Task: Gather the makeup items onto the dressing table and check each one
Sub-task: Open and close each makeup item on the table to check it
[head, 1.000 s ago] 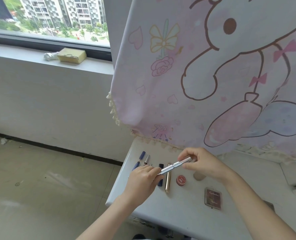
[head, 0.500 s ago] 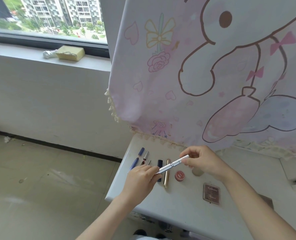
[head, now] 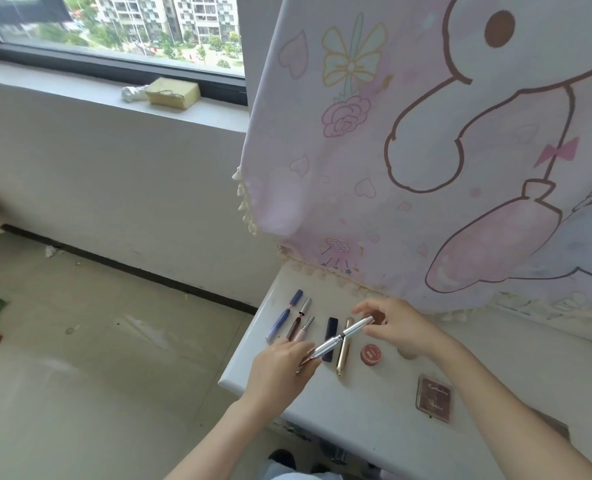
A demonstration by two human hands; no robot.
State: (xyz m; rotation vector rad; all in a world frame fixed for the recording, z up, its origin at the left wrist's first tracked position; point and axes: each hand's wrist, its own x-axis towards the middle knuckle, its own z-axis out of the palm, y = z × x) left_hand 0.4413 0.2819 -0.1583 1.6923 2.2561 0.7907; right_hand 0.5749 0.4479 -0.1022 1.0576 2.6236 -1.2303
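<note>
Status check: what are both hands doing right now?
Left hand and right hand each hold one end of the silver tube. Tube held above the dressing table. Nothing in the way.

Single view, head-worn, wide-angle. Looks forward and steeply down from above the person's own forearms, which enter from the bottom edge at 6 o'clock. Both hands meet low in the frame, close to the lens: left hand [head: 280, 370], right hand [head: 403, 329]. White dressing table [head: 374, 420] fills the 4 to 6 o'clock sector, seen from above and near. Bare floor [head: 90, 368] spreads toward 8 o'clock. Window [head: 121, 26] and its sill [head: 79, 88] sit far off at 11 o'clock. A printed cartoon cloth [head: 426, 150] hangs across 12 to 3 o'clock. Straight edges bow toward the margins. No second view to overlap with.
</note>
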